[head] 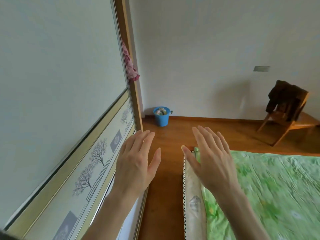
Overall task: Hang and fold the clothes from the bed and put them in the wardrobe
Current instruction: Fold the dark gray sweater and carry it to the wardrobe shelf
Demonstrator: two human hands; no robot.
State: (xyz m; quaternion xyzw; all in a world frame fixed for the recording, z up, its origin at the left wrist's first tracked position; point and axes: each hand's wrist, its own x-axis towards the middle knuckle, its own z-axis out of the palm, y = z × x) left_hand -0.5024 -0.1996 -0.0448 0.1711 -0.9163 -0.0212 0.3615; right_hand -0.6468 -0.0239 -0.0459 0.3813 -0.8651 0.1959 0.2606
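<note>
My left hand (pixel 136 161) and my right hand (pixel 211 158) are stretched out in front of me, palms down, fingers straight, holding nothing. The wardrobe (pixel 60 101) with its pale sliding door fills the left side; my left hand hovers just beside the door's lower edge. A pink flowered garment (pixel 129 63) pokes out past the door's far edge. The bed (pixel 277 187), covered by a green flowered sheet, lies at the lower right; my right hand is above its near corner. I see no loose clothes on the visible part of the bed.
A strip of wooden floor (pixel 166 170) runs between wardrobe and bed. A blue bucket (pixel 161 116) with crumpled stuff stands in the far corner. A wooden chair (pixel 287 118) draped with dark clothing (pixel 285 99) stands by the right wall.
</note>
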